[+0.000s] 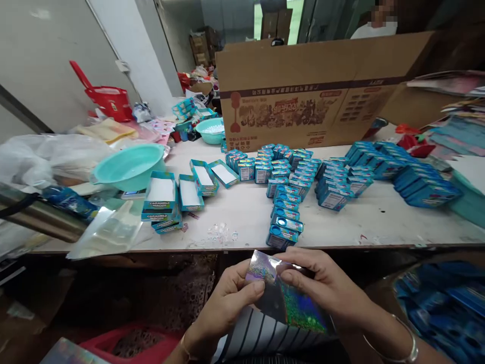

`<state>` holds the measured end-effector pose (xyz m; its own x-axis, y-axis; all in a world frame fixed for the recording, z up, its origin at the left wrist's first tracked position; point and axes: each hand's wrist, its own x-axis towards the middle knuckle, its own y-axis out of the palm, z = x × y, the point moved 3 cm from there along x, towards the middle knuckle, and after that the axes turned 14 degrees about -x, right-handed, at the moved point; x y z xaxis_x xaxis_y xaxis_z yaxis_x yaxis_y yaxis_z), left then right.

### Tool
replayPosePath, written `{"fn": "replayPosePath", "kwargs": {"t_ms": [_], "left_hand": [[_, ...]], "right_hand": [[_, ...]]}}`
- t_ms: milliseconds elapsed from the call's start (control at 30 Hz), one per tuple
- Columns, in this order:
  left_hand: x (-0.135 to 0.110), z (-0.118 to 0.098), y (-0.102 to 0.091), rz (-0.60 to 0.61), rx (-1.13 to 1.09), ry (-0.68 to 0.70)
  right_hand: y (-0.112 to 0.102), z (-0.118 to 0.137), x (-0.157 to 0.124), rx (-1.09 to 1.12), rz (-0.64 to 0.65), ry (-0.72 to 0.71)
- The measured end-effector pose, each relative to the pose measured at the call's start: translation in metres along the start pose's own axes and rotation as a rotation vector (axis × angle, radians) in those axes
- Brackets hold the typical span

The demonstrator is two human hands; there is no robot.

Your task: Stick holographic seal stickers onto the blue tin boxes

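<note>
Both hands hold a shiny holographic packet (pixel 288 298) below the table's front edge, over my lap. My left hand (pixel 227 303) pinches its left top corner with thumb and fingers closed. My right hand (pixel 326 288) grips its top right edge, fingers curled over it. On the white table (pixel 246 212) just beyond lie rows of small blue boxes (pixel 288 202), the nearest column ending at the front edge. Several open blue display trays (pixel 182 194) stand to the left.
A big cardboard carton (pixel 303 101) stands at the back with a person behind it. A teal basin (pixel 131 164) and plastic bags sit at left, a red basket (pixel 132 344) lies under the table, and a bin of blue packs (pixel 443 303) is at lower right.
</note>
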<state>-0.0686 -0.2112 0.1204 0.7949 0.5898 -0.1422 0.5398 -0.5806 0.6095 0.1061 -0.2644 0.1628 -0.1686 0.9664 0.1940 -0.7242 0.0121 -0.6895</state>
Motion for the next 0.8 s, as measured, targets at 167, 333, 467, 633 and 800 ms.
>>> {"fn": "replayPosePath", "kwargs": {"t_ms": [167, 333, 467, 633, 800], "left_hand": [[0.003, -0.001, -0.005, -0.096, 0.099, -0.018], [0.005, -0.012, 0.001, -0.099, 0.356, 0.043], [0.014, -0.004, -0.004, -0.176, 0.182, 0.012], [0.022, 0.010, -0.014, -0.195, -0.178, -0.065], [0.023, 0.008, -0.016, -0.230, -0.183, -0.062]], "right_hand": [[0.007, -0.003, -0.007, -0.265, -0.026, -0.016], [0.011, -0.011, 0.002, -0.106, 0.065, 0.017], [0.011, -0.015, 0.002, -0.288, -0.207, -0.022], [0.019, -0.019, 0.004, -0.179, -0.137, 0.023], [0.015, -0.021, 0.009, -0.171, -0.145, 0.046]]}}
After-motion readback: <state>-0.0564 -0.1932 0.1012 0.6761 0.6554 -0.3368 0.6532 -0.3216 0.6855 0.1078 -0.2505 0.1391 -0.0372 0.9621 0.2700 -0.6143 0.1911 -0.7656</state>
